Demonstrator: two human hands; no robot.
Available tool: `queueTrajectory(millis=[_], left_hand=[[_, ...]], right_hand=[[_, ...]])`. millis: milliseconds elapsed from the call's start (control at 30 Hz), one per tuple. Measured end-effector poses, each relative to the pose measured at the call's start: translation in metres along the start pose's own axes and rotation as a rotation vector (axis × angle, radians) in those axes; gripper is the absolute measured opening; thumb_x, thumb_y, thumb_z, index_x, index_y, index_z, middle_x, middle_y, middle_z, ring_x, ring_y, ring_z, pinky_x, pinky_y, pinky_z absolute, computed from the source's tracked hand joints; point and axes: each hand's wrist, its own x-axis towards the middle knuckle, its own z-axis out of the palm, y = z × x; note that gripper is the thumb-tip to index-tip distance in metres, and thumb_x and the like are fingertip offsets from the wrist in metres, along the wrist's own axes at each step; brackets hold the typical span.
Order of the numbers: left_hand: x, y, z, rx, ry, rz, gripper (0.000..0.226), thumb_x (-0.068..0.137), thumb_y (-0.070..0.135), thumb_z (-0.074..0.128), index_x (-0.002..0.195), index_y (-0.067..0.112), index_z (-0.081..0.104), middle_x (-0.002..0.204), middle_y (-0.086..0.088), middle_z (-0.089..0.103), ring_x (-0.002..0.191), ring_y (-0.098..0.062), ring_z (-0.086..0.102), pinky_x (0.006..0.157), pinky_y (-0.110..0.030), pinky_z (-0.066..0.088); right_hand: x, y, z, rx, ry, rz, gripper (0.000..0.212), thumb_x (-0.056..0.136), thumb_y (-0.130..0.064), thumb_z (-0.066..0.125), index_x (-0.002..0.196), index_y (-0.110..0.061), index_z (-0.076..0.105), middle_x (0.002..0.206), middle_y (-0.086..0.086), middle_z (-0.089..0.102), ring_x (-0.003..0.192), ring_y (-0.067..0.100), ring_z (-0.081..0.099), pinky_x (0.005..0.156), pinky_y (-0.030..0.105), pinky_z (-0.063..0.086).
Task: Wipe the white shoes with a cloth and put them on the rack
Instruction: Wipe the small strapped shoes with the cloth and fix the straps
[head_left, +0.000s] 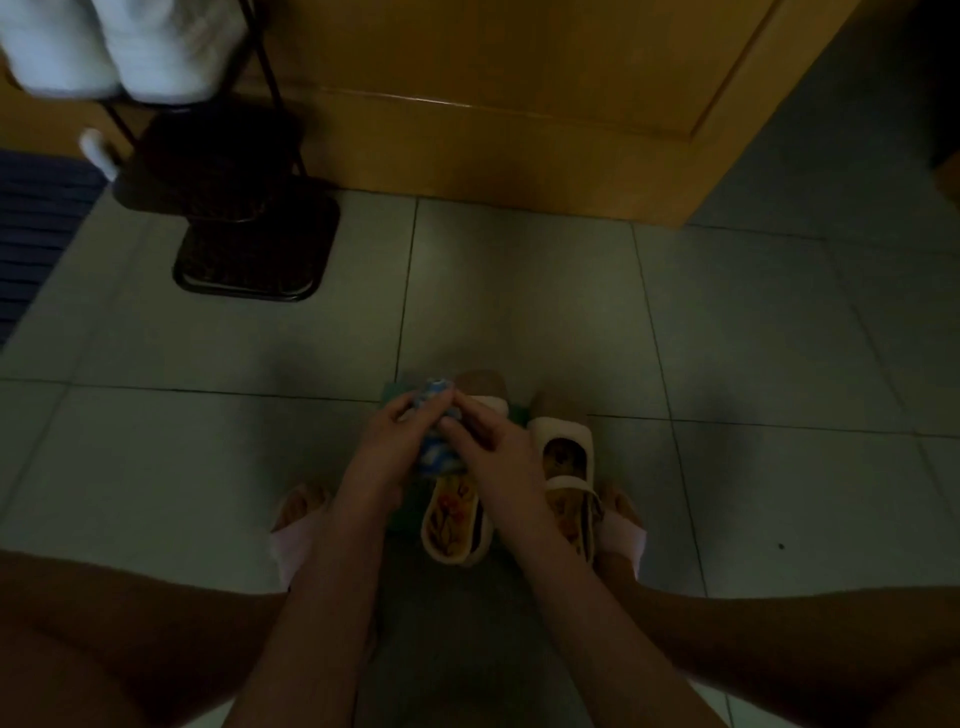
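Left hand (384, 457) and right hand (501, 462) are both pinching blue-patterned cloth (431, 453), probably hiding one white shoe (450, 519) toe (dim); floor (519, 312) lying open ahead.

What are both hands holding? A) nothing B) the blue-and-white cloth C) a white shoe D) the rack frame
B: the left hand and right hand both pinch the blue-and-white cloth, just above the white shoes on the floor.

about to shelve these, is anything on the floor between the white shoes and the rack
Nothing visible does: only bare floor tiles lie between the white shoes and the black rack. Its top shelf already holds a pale pair.
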Motion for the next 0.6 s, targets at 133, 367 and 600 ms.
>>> queueTrajectory(millis=[133, 367, 600], left_hand=[[0.004, 0.000, -0.012, -0.028, 0.120, 0.061, 0.027, 0.087, 0.025, 0.061, 0.107, 0.006, 0.059, 0.109, -0.019, 0.064, 0.079, -0.022, 0.062, 0.063, -0.029, 0.050], [0.008, 0.008, -0.035, 0.003, 0.213, 0.135, 0.031, 0.089, 0.026, 0.059, 0.114, 0.007, 0.059, 0.104, -0.012, 0.062, 0.086, -0.022, 0.060, 0.064, -0.026, 0.048], [0.016, 0.001, -0.037, -0.009, 0.214, 0.133, 0.018, 0.089, 0.024, 0.059, 0.101, 0.010, 0.059, 0.098, -0.012, 0.062, 0.073, -0.013, 0.059, 0.060, -0.022, 0.049]], right_hand=[[0.015, 0.006, 0.001, 0.047, 0.146, 0.056, 0.026, 0.094, -0.025, 0.054, 0.120, -0.026, 0.057, 0.123, -0.001, 0.058, 0.112, 0.013, 0.057, 0.090, 0.026, 0.051], [0.048, 0.053, 0.020, -0.632, 0.079, 0.429, 0.104, 0.081, -0.055, 0.061, 0.149, -0.018, -0.008, 0.158, 0.010, -0.006, 0.144, 0.034, 0.008, 0.112, 0.052, 0.027], [0.053, 0.073, 0.038, -0.856, 0.183, 0.398, 0.108, 0.080, -0.042, 0.069, 0.148, -0.021, -0.013, 0.157, 0.011, -0.009, 0.141, 0.036, 0.019, 0.099, 0.044, 0.042]])
